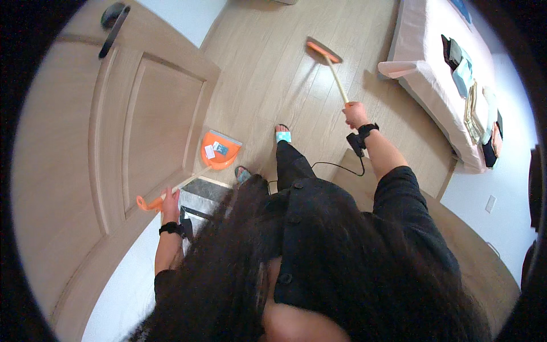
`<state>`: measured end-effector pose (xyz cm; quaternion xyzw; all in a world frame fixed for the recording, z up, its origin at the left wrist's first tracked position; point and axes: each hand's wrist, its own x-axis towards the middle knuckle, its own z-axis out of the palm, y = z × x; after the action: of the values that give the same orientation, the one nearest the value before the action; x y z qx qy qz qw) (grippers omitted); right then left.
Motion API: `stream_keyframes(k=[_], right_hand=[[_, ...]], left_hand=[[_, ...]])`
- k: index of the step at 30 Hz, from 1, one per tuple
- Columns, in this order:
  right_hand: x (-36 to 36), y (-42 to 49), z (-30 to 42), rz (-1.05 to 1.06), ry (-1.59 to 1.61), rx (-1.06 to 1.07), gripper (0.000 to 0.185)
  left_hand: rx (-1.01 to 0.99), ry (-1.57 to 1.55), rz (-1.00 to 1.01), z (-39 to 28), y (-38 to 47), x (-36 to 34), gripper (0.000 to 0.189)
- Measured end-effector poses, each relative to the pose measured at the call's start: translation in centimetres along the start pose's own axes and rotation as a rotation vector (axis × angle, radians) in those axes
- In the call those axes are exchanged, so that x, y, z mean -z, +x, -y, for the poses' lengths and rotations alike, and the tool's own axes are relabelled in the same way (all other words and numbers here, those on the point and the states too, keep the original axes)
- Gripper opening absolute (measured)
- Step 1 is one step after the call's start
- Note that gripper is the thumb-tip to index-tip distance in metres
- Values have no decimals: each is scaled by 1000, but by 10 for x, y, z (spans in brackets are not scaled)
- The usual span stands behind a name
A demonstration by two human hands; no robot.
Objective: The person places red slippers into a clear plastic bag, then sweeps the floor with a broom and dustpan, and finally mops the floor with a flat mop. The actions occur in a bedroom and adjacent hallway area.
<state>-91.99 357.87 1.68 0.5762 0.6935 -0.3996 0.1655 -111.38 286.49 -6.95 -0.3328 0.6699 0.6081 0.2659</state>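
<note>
My left hand (170,205) is closed around the handle of a long-handled orange dustpan (230,153), near the handle's orange hooked end. Two small pieces, a white slip (209,151) and a blue-grey packet (220,148), lie in the pan, which is down by the floor beside the door. In my right hand (355,114) is the pale stick of a broom (323,52) with an orange head. The broom head is out ahead of me, over the wood-look floor; whether its bristles touch the floor I cannot tell.
A wooden panel door (164,128) with a dark lever handle (114,32) stands on the left. On the right is a bed (431,98) with a pink cover, bearing folded clothes (474,111). My slippered foot (283,134) is on the floor. A black cable (342,167) hangs by my right forearm.
</note>
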Motion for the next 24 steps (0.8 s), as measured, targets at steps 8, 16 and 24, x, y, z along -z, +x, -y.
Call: stream_keyframes(k=[8,16,24], right_hand=[[-131,-112,8,147,-428,368,24],[-144,-238,-8,489,-453,305,27],[-66,-265,7,329,-348,214,34]], left_hand=[[-207,86,-18,40,24,14,37],[-144,7,-89,28,-2,27,41],[-161,85,-4,31,-11,41,39]])
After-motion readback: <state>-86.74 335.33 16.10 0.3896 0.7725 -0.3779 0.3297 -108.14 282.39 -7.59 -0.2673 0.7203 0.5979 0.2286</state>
